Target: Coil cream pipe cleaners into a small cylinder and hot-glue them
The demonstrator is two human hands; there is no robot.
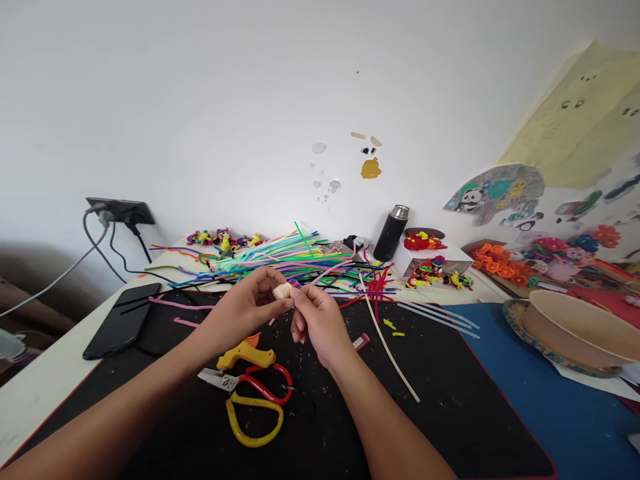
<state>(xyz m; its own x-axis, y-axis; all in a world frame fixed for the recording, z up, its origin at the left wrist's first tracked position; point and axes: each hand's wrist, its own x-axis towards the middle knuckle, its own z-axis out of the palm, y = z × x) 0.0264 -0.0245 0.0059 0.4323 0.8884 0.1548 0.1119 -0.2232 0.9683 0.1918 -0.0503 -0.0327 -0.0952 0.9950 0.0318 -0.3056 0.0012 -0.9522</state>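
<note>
A: Main thing, quick?
B: Small cream fuzzy piece (283,291), held up over the black mat (450,407), with a purple bit (293,283) showing next to it. Can't tell if those two are joined.
A: Left hand (255,301)?
B: Nearly closed, thumb and fingers pinching the cream piece from its left side.
A: Right hand (316,319)?
B: Also nearly closed, thumb and index fingertips together on the other side of the piece, by the purple bit. Other fingers curled under.
A: Just below the hands?
B: Scissors (245,379) on the mat, one red handle, one yellow, blades pointing left. Yellow plastic tool (245,355) just beyond them; type unclear.
A: Right side of the mat?
B: Long cream pipe cleaner (387,340), slightly bent. Short yellow-green pieces (390,325) near it. Pale translucent sticks (435,318) lie across the mat's edge onto the blue surface (515,373).
A: Behind?
B: Big multicoloured heap of pipe cleaners (280,257), then a black thermos (390,235), tilted in view, beside a white box (453,257) with red and yellow fuzzy pieces (424,241) on top.
A: Left?
B: Black phone (120,327) across the mat's edge and the pale counter (45,397); wall socket (120,210) above with plugs in.
</note>
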